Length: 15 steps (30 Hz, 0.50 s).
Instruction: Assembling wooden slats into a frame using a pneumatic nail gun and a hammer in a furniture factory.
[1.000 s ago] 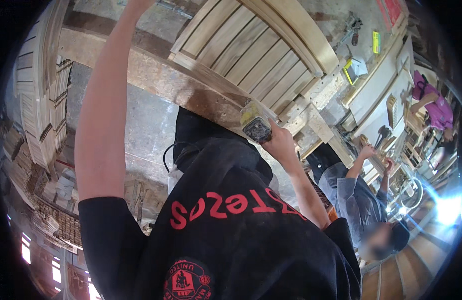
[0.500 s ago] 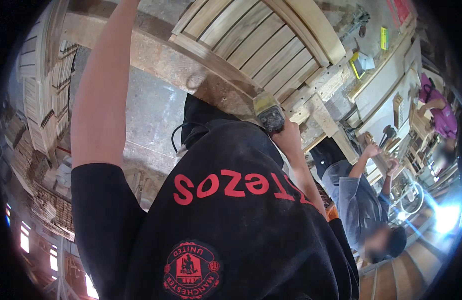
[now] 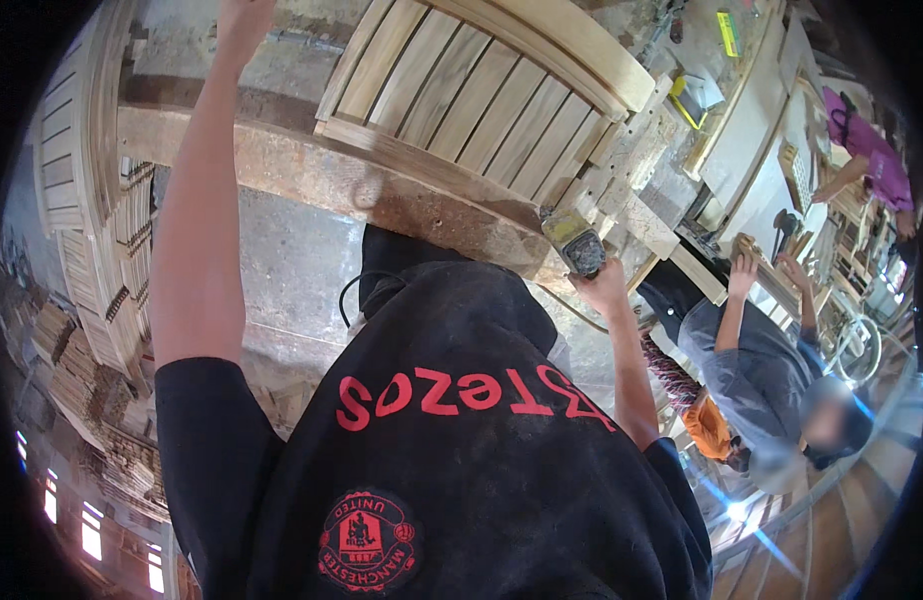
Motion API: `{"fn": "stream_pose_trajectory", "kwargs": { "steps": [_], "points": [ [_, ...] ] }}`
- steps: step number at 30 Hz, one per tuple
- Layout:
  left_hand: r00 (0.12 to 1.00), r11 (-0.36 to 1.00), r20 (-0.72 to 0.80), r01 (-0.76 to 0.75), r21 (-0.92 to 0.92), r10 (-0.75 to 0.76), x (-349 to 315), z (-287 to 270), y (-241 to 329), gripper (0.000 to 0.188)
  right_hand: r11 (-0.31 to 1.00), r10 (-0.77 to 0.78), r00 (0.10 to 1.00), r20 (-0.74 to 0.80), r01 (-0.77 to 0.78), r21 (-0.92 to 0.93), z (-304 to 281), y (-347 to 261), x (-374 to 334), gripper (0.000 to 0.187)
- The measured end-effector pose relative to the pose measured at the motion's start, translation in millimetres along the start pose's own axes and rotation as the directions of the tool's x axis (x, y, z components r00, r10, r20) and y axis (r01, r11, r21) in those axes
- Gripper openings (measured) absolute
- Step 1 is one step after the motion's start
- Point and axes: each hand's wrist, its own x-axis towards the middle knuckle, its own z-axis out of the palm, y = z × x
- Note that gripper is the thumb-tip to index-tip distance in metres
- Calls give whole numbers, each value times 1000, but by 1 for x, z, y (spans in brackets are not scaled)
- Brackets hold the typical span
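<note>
My right hand [image 3: 604, 286] is closed around a dusty, boxy black-and-yellowish tool [image 3: 580, 246] that looks like a palm sander. The tool is at the near right corner of a slatted wooden panel [image 3: 482, 100] with a curved rail, which lies on a thick wooden beam [image 3: 282, 165]. My left arm stretches far forward, left of the panel. At the top edge, my left hand [image 3: 244, 32] is partly cut off, so its fingers cannot be read.
Stacked slatted wooden panels [image 3: 62, 170] stand at the left. A yellow-and-white box [image 3: 694, 98] sits right of the panel. On the right, a co-worker in grey [image 3: 747, 350] holds a wooden piece, and another person in purple [image 3: 877, 160] is farther off.
My left hand has come partly into view at the top edge. My right hand and the tool appear farther right and slightly lower, while the whole view has shifted.
</note>
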Motion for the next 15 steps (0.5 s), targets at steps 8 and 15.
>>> {"fn": "stream_pose_trajectory", "kwargs": {
  "steps": [8,15],
  "points": [
    [989,993,103,-108,56,101,-1,-8,-4,27,994,-9,999,45,14,-112,-4,-1,-1,45],
    [981,970,-76,164,-179,-180,49,-93,-118,34,996,-60,988,145,50,74,7,-12,15,38]
  ]
}}
